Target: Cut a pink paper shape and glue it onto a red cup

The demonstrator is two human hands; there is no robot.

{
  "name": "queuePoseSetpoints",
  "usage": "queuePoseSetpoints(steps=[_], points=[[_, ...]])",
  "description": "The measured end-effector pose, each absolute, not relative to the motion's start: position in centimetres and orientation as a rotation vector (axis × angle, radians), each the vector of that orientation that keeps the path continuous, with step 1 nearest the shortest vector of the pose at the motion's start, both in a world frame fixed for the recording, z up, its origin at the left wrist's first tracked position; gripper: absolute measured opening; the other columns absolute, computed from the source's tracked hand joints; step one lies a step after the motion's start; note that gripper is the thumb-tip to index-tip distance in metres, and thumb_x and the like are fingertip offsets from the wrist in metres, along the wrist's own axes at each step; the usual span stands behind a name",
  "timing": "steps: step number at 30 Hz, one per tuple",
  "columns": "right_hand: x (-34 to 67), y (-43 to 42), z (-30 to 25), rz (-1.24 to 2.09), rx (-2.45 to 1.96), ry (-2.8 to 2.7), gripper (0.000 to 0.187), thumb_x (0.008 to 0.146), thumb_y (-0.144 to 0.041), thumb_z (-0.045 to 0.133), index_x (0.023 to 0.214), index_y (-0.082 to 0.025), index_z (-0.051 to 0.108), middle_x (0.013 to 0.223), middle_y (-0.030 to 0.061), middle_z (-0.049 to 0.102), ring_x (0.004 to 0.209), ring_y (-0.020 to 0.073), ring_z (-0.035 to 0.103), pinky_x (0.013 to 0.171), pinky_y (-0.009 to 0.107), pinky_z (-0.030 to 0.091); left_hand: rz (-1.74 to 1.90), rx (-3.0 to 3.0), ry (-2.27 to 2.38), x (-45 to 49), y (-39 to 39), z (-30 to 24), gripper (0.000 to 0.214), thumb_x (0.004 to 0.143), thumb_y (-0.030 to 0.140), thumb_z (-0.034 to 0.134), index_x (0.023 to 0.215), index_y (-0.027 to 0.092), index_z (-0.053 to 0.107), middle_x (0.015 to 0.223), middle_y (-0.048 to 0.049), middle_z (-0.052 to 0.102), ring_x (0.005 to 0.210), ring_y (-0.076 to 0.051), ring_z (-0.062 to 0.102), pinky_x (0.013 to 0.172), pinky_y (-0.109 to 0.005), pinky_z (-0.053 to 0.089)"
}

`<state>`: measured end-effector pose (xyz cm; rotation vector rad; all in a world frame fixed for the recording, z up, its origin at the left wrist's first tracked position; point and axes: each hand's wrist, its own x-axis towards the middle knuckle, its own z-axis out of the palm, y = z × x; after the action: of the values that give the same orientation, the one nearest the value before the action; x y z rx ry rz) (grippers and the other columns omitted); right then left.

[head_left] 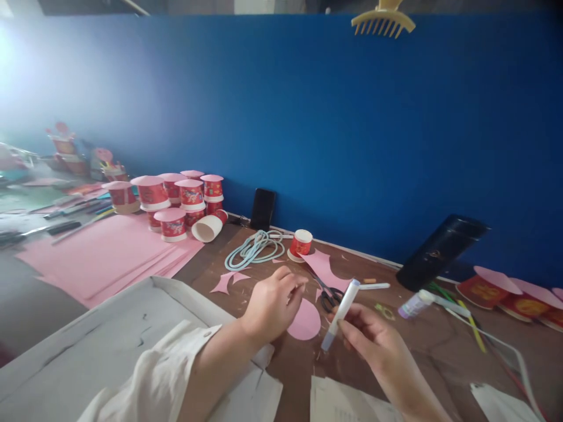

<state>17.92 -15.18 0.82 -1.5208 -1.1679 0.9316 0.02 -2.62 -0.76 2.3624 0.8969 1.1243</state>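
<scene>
My right hand [369,340] grips a white marker-like pen [343,313] with pale blue-violet ends, tilted upright between thumb and fingers. My left hand [272,299] hovers just left of it, fingers curled in; whether something small is in them is hidden. Partly behind the left fingers lies a pink paper circle [305,321] on the brown table. Behind the hands are black-handled scissors [331,299], a cut pink paper scrap [328,269] and a red paper cup [302,242] turned upside down.
Red cups with pink discs [171,224] stand stacked at left, beside pink sheets [109,252]. A light blue cord [253,252], black phone [263,208], black flask [440,252] and glue stick [413,306] lie along the blue partition [308,117]. A white box lid [109,340] is at front left.
</scene>
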Motion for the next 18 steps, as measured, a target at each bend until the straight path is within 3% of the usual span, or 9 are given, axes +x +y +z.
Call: queuePoseSetpoints(steps=[9,14,18], points=[[17.7,-14.5,-0.8,1.009,-1.265,-0.827,0.027,0.078,-0.039,0.075,0.097,-0.021,0.069,0.089,0.0041,0.067,0.061,0.0097,0.051,0.052,0.02,0.037,1.036,2.283,0.729,-0.3,-3.2,0.2,0.03,0.095,0.036,0.044,0.099,0.023,0.071,0.089,-0.0051,0.066,0.082,-0.015,0.063,0.074,-0.023,0.045],[17.5,-14.1,-1.0,0.946,-1.173,-0.728,0.024,0.075,-0.034,0.079,0.093,-0.022,0.069,0.074,-0.0004,0.062,0.062,0.0092,0.051,0.054,0.018,0.039,0.779,2.21,0.553,-0.1,-3.7,0.8,0.037,0.086,0.048,0.058,0.113,0.024,0.068,0.09,-0.0048,0.069,0.076,-0.017,0.062,0.068,-0.024,0.043],[17.3,-14.1,-1.1,0.956,-1.182,-0.755,0.023,0.077,-0.034,0.077,0.095,-0.022,0.07,0.07,-0.0011,0.06,0.063,0.0097,0.051,0.055,0.018,0.04,0.728,2.276,0.541,0.2,-3.9,0.4,0.028,0.087,0.045,0.057,0.093,0.021,0.072,0.083,-0.0048,0.069,0.073,-0.017,0.061,0.065,-0.025,0.04]])
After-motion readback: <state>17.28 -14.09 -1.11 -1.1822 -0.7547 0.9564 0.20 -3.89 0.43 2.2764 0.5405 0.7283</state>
